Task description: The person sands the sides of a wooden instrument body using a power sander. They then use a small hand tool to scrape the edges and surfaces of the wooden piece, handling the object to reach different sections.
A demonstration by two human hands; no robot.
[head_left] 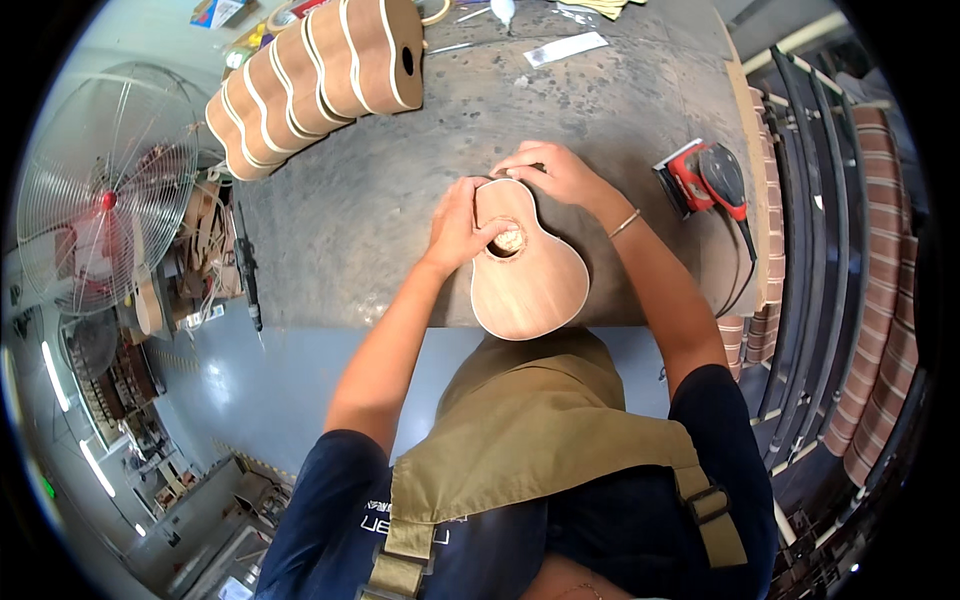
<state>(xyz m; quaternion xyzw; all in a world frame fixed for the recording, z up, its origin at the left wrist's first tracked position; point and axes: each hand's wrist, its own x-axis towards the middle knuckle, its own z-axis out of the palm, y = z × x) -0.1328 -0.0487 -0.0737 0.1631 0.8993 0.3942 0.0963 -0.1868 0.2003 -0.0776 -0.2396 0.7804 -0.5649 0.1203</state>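
A small guitar-shaped body (530,285), ukulele-like, of bare light brown wood with pale edging lies at the table's near edge, its wide end toward me. It has no neck. My left hand (462,228) is closed on its left side, with the thumb over the round sound hole (505,252). Through the hole a pale patch shows inside. My right hand (555,172) is at the narrow far end, its fingers bent together by the edge. Whatever they hold, if anything, is too small to make out.
Several similar bodies (320,75) stand in a row on the dark worktable (350,200) at the far left. A red and black sander (705,178) with a cord lies at the right. A white strip (565,48) lies far off. A caged fan (108,190) is at left.
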